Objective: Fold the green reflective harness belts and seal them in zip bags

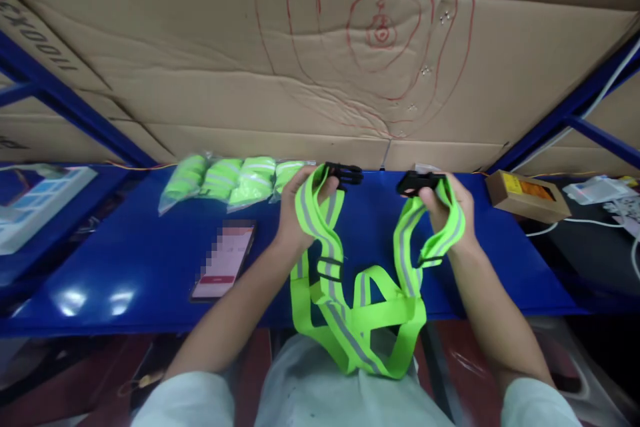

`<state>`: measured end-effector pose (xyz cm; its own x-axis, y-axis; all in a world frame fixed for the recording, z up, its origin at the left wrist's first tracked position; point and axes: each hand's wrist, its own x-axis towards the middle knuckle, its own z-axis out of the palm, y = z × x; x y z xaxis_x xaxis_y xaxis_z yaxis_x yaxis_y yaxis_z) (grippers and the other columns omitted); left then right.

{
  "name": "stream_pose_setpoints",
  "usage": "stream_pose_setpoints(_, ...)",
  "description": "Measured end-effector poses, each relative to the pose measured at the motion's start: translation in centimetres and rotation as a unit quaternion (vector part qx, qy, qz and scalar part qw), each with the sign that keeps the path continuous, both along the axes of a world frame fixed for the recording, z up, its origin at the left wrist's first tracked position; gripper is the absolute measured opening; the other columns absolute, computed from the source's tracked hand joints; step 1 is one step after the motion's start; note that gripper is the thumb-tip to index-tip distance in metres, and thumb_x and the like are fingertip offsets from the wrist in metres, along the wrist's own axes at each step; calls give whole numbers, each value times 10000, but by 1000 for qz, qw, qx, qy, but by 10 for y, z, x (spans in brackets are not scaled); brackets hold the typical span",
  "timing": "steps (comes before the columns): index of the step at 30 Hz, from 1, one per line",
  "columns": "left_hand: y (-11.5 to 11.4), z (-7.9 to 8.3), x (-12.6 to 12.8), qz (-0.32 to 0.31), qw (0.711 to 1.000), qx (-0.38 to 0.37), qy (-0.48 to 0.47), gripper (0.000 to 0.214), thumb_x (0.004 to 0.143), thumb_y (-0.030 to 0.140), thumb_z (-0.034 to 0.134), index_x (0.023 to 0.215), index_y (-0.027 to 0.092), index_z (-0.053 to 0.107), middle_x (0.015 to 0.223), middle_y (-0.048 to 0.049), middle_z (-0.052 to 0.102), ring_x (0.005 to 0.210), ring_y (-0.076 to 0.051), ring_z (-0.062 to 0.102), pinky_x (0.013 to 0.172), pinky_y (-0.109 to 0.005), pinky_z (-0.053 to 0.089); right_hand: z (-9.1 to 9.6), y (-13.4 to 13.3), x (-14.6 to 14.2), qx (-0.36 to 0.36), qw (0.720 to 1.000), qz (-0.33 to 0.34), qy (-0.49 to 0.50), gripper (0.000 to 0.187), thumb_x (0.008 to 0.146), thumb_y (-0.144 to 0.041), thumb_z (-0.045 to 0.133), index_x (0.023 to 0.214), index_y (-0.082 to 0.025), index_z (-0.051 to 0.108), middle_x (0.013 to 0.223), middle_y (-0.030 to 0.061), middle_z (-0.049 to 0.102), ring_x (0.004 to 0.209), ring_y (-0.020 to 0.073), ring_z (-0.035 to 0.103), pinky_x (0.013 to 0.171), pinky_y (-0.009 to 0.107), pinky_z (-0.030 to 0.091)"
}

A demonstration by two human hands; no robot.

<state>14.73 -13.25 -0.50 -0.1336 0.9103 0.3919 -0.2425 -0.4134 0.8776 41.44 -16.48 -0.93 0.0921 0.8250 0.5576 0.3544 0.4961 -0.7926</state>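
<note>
A neon-yellow reflective strap harness [357, 317] hangs from both my hands over the front edge of the blue table [150, 260]. My left hand [295, 213] is closed on one strap end, whose black buckle half [344, 173] sticks out past the fingers. My right hand [447, 210] is closed on the other strap end with its black buckle half [417, 182]. The two buckle halves are apart, about a hand's width from each other. The straps' crossed lower part droops toward my lap.
Several bagged, folded neon harnesses [227, 180] lie in a row at the back left. A phone [224, 261] with a lit screen lies left of my left arm. A small brown box [527, 195] and white cables sit at the right. Cardboard boxes stand behind.
</note>
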Motion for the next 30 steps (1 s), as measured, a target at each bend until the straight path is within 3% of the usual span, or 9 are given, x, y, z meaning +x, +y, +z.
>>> stream_pose_setpoints(4,-4,-22,13,-33,998,-50,-21,357,715,407,925,794,217,633,798,33,644,720,-96,595,650,-221,469,-13,13,-34,-87,990,90,70,294,869,-528,766,983,-266,697,891,25,769,819,248,760,788,393,627)
stream_pose_setpoints(8,-10,-28,14,-72,994,-84,-24,368,738,378,915,759,204,591,775,37,615,678,-84,554,617,-214,448,-22,7,-44,-135,982,95,92,320,865,-548,766,971,-264,664,886,27,769,846,264,769,814,423,636)
stream_pose_setpoints(14,-10,-28,10,-63,996,-44,46,298,751,354,908,773,209,648,721,31,632,636,-101,554,588,-243,461,-27,6,-45,-148,984,57,83,376,828,-593,786,943,-263,648,869,30,768,796,260,764,779,423,638)
stream_pose_setpoints(21,-7,-37,12,-121,988,-57,73,317,717,363,930,757,188,669,726,18,671,619,-108,586,576,-247,474,-36,8,-44,-122,991,60,14,352,799,-550,828,895,-252,667,841,-4,753,747,207,721,704,342,601)
stream_pose_setpoints(24,-6,-34,12,-109,992,-30,56,292,704,330,940,797,196,698,770,9,704,667,-125,631,602,-256,504,-29,11,-26,-117,982,121,-82,378,799,-510,841,1063,-269,719,1064,25,763,970,235,732,912,393,608)
stream_pose_setpoints(26,-7,-29,10,-91,995,-2,47,277,702,312,944,826,210,719,837,0,729,729,-136,663,660,-277,536,-19,13,-7,-129,959,198,-154,479,825,-467,828,1256,-303,698,1324,41,698,1240,264,659,1129,447,513)
stream_pose_setpoints(28,-10,-22,8,-72,996,21,48,264,712,314,939,844,222,729,903,-8,745,787,-145,687,728,-305,557,-5,12,10,-125,956,221,-143,446,922,-421,736,1355,-346,657,1409,24,657,1329,244,614,1186,454,468)
stream_pose_setpoints(30,-13,-14,8,-57,996,49,53,257,730,324,930,859,224,731,939,-15,751,835,-153,703,773,-326,561,12,8,18,-89,974,193,-83,352,1014,-402,605,1361,-370,655,1365,11,684,1280,225,648,1140,453,509)
